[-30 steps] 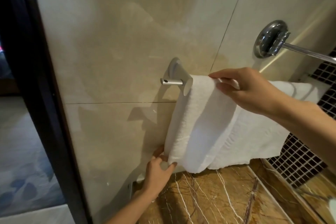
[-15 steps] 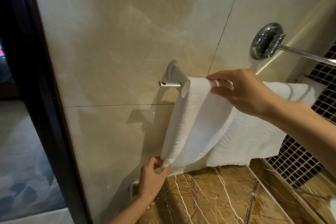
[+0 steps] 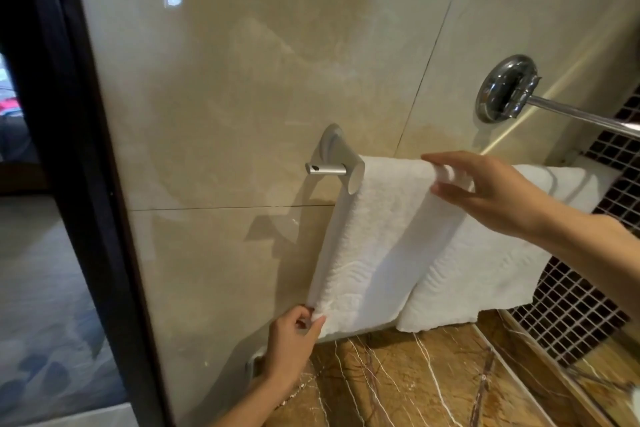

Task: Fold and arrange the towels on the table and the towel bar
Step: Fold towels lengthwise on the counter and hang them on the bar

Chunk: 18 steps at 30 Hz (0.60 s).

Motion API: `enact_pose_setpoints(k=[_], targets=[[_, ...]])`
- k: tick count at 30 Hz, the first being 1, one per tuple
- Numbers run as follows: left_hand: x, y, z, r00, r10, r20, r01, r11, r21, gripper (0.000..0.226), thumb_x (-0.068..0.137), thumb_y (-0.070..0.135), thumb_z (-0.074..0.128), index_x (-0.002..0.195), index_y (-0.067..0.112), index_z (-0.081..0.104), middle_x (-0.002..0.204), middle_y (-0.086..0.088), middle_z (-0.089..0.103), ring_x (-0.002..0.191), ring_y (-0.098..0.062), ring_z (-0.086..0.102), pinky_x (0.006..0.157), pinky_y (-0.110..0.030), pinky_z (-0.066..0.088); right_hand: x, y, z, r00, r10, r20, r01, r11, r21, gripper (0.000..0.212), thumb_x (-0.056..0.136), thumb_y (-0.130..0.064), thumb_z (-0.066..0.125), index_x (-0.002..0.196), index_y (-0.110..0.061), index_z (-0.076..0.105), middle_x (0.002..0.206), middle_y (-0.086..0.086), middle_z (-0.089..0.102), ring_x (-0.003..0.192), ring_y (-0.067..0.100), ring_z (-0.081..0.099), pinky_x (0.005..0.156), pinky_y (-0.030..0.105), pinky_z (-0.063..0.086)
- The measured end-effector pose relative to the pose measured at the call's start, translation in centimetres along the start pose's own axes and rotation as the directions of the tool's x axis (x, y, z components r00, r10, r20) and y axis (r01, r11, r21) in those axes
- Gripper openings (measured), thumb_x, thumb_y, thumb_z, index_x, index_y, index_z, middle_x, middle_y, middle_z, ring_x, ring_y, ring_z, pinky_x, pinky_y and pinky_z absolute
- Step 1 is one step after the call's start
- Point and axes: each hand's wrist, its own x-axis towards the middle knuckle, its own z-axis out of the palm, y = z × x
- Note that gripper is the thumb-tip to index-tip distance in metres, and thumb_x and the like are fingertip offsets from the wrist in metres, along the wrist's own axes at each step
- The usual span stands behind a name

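Observation:
A white textured towel (image 3: 381, 239) hangs folded over the silver towel bar, whose left mount (image 3: 332, 159) sticks out from the beige tiled wall. My left hand (image 3: 294, 336) pinches the towel's lower left corner and holds it out toward the wall. My right hand (image 3: 485, 194) is at the top of the towel on the bar, with the thumb under the fold and the fingers stretched over it. A second layer of towel (image 3: 485, 274) hangs further right behind my right forearm. The bar itself is hidden under the towel.
A brown marble countertop (image 3: 415, 381) lies below the towel. A chrome rod on a round wall mount (image 3: 505, 90) juts out at the upper right. Dark mosaic tiles (image 3: 571, 315) cover the right wall. A dark door frame (image 3: 69, 149) stands at the left.
My left hand has pulled the towel's lower left corner further left and down, stretching the front layer flat. My right hand has loosened at the top of the bar, its fingers now more stretched out.

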Motion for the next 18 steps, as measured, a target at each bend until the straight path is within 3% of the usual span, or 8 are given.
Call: enact_pose_setpoints(k=[4, 6, 13, 18], targets=[[-0.6, -0.3, -0.2, 1.000, 0.007, 0.011, -0.007, 1.000, 0.022, 0.020, 0.079, 0.016, 0.076, 0.073, 0.023, 0.058, 0.072, 0.008, 0.064, 0.070, -0.002, 0.060, 0.062, -0.008, 0.044, 0.3, -0.7, 0.4, 0.998, -0.040, -0.040, 0.039, 0.999, -0.015, 0.043, 0.091, -0.023, 0.062, 0.133, -0.017, 0.056, 0.130, 0.002, 0.060, 0.103, 0.012, 0.053, 0.084, 0.025, 0.035], [-0.9, -0.6, -0.1, 1.000, -0.009, 0.016, 0.009, 1.000, 0.011, 0.021, 0.077, 0.014, 0.077, 0.074, 0.022, 0.058, 0.073, 0.008, 0.066, 0.071, 0.000, 0.061, 0.062, -0.008, 0.043, 0.7, -1.6, 0.5, 0.996, -0.081, -0.033, 0.080, 0.997, -0.015, 0.043, 0.090, -0.024, 0.062, 0.132, -0.018, 0.057, 0.130, 0.001, 0.061, 0.110, 0.019, 0.058, 0.087, 0.027, 0.040], [-1.5, -1.2, 0.0, 0.997, -0.040, 0.064, 0.042, 0.999, -0.027, 0.013, 0.080, 0.018, 0.075, 0.079, 0.022, 0.062, 0.077, 0.009, 0.070, 0.070, 0.004, 0.065, 0.062, -0.010, 0.047, 1.2, -2.4, 1.0, 0.996, -0.074, -0.042, 0.073, 0.997, -0.016, 0.037, 0.091, -0.022, 0.061, 0.128, -0.022, 0.061, 0.117, 0.002, 0.070, 0.104, 0.024, 0.065, 0.088, 0.042, 0.053], [-1.7, -1.8, 0.0, 0.989, 0.047, 0.141, -0.052, 0.998, 0.036, 0.019, 0.078, 0.019, 0.076, 0.094, 0.022, 0.067, 0.087, 0.014, 0.070, 0.077, 0.005, 0.065, 0.069, -0.014, 0.052, 1.6, -2.3, 1.1, 0.995, -0.085, -0.047, 0.085, 0.996, -0.010, 0.029, 0.092, -0.014, 0.060, 0.120, -0.020, 0.066, 0.105, 0.003, 0.072, 0.097, 0.024, 0.066, 0.082, 0.042, 0.052]])
